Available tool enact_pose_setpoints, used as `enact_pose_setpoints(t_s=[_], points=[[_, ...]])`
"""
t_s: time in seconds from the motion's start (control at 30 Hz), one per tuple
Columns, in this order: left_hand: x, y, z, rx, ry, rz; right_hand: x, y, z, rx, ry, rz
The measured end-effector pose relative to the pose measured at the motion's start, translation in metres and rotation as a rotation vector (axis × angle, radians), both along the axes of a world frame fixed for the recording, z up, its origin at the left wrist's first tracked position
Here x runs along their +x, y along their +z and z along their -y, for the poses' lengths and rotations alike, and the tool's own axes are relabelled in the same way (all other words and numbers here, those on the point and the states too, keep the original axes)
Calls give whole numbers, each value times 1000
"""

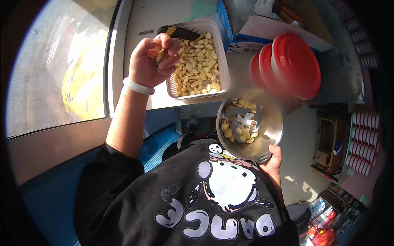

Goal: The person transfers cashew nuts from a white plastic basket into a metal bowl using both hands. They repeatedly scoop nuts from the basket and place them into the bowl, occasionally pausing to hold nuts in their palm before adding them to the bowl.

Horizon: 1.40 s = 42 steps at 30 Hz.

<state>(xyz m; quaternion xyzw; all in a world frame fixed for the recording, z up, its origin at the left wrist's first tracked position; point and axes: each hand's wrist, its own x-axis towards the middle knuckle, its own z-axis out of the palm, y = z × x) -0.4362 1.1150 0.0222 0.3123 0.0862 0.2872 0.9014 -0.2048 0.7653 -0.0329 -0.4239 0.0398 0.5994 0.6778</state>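
My left hand [155, 60], with a pale bangle [138, 86] at its wrist, is raised over the left edge of a white plastic basket [225, 61]. Its fingers curl around a few garlic cloves [160, 56]. Peeled garlic cloves [198, 66] fill much of the basket. My right hand [272, 160] grips the near rim of a stainless steel chopper bowl [271, 123], held tilted in front of my body. Inside the bowl, curved metal blades [237, 111] surround a white hub [246, 120], with more garlic cloves [244, 135] lying about them.
A tool's black and yellow handle [181, 32] rests across the basket's far edge. Red round lids [295, 64] stand right of the basket, before an open cardboard box [277, 26]. A window [61, 67] borders the left side. Shelves [327, 144] stand at far right.
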Motion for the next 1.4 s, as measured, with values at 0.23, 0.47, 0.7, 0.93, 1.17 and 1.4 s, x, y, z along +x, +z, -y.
enact_pose_setpoints(t_s=[0.23,0.47,0.7,0.93,1.17,1.4], points=[[-47,-5,67,-187,262,-321,1,4,-7,-36,46,1],[-38,12,130,166,199,-643,8,60,-39,95,271,70],[-74,4,165,261,744,-640,-49,89,-147,420,663,204],[-153,13,208,-46,840,-1088,-118,67,-212,511,951,114],[-162,1,207,-181,982,-1347,-118,61,-251,648,1341,1104],[-161,-45,191,-55,899,-1354,-56,28,-332,123,1094,1839]])
